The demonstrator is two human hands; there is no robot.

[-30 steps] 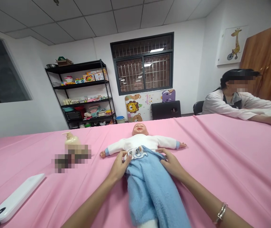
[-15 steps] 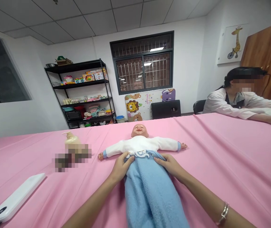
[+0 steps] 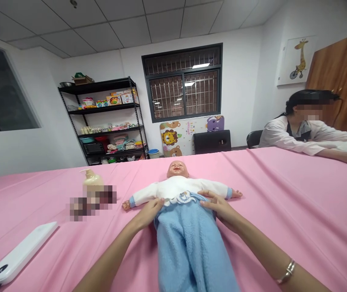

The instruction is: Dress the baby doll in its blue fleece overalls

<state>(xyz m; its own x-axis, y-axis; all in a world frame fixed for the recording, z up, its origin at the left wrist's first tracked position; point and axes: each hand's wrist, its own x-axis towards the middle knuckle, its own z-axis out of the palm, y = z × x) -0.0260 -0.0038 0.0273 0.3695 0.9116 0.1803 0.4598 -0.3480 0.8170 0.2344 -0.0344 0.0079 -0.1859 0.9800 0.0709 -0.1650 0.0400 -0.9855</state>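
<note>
Doll in a white long-sleeved top with blue cuffs, face up before you

Nearest you, a silver-coloured metal bracelet encircles your right forearm; at near left lies a flat white device with rounded corners, a dark oval and a dark cable at its near end. A fluffy light-blue garment covers the doll from the waist down and runs past the lower border of the view; its upper edge bears a white animal face. Your left hand is at the left side of that edge, thumb and fingertips close together; whether they grip cloth cannot be told. Your right hand is at the opposite side, fingers loosely curved, thumb and forefinger parted at the blue trim; whether cloth is pinched likewise cannot be told. The doll lies at the middle of a table spread with pink cloth, arms outstretched, bald head toward the far edge. Well to its left stands a cream pump bottle; pixelation hides what lies just before it. At far right, a person in a pale jacket rests both arms on the table. Behind, left to right: a loaded black metal shelf, a white panel with cartoon animals, and above it a dark-framed barred window.
</note>
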